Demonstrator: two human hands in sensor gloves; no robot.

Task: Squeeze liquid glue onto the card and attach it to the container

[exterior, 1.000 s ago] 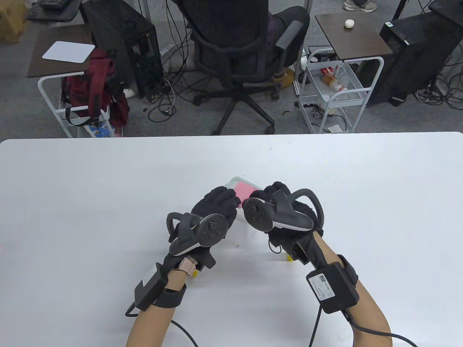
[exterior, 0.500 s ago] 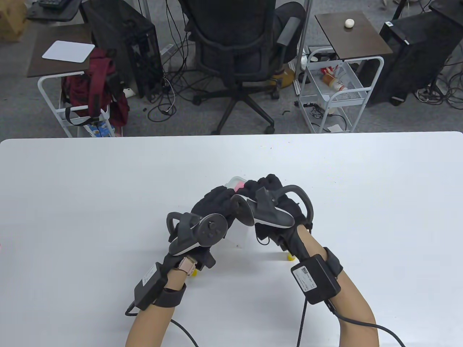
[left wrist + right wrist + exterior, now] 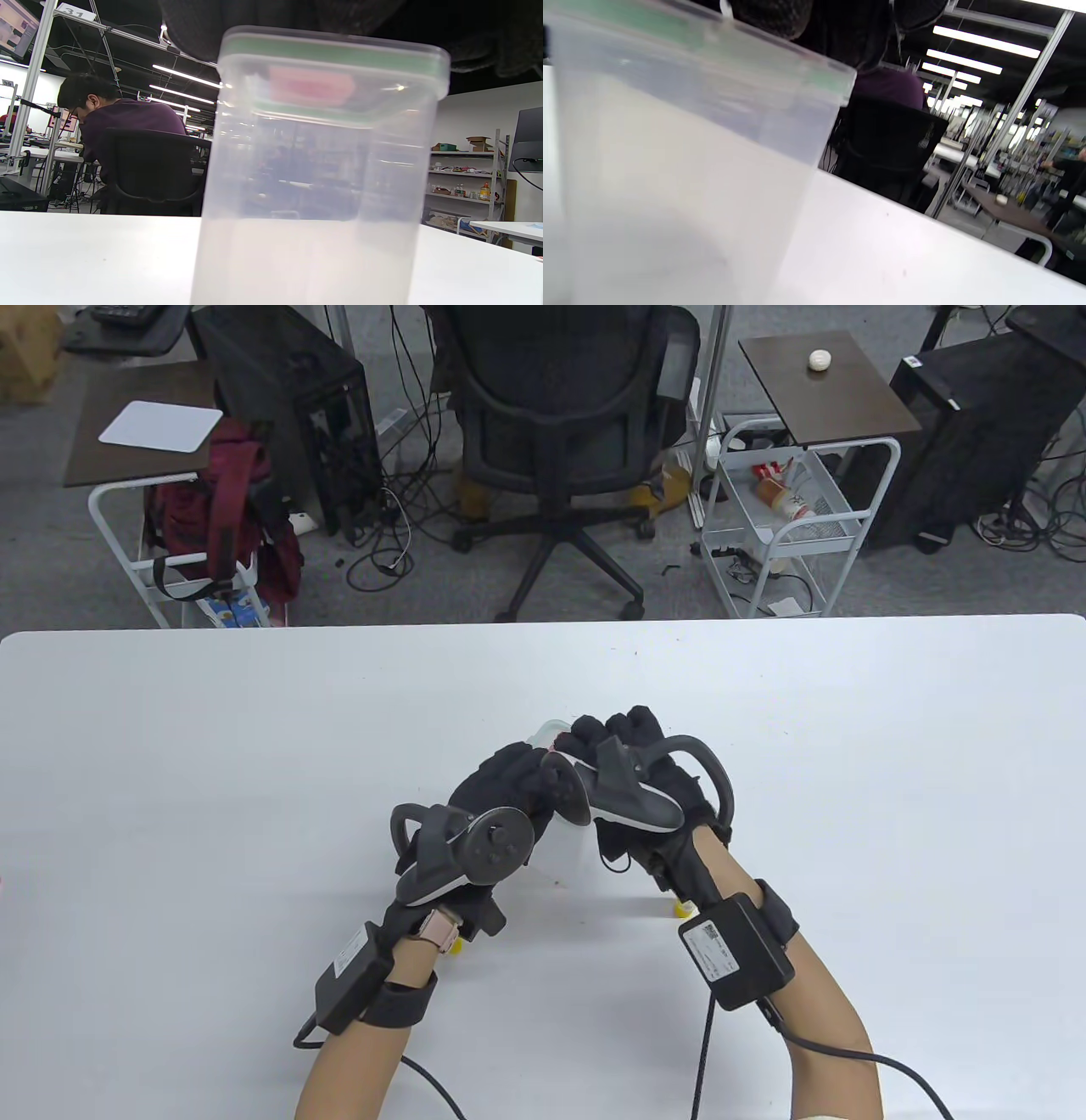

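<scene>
White table [image 3: 170, 780], hands [image 3: 594, 763] covering container [image 3: 318, 169]

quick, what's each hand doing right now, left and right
Left hand: rests on the lid of the clear container; grip cannot be told.
Right hand: presses on the pink card atop the lid.

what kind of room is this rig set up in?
Likely a shared lab or office workspace. A white table faces a mesh office chair and PC towers on a cabled floor; storage shelves and strip ceiling lights show in the wrist views.
</scene>
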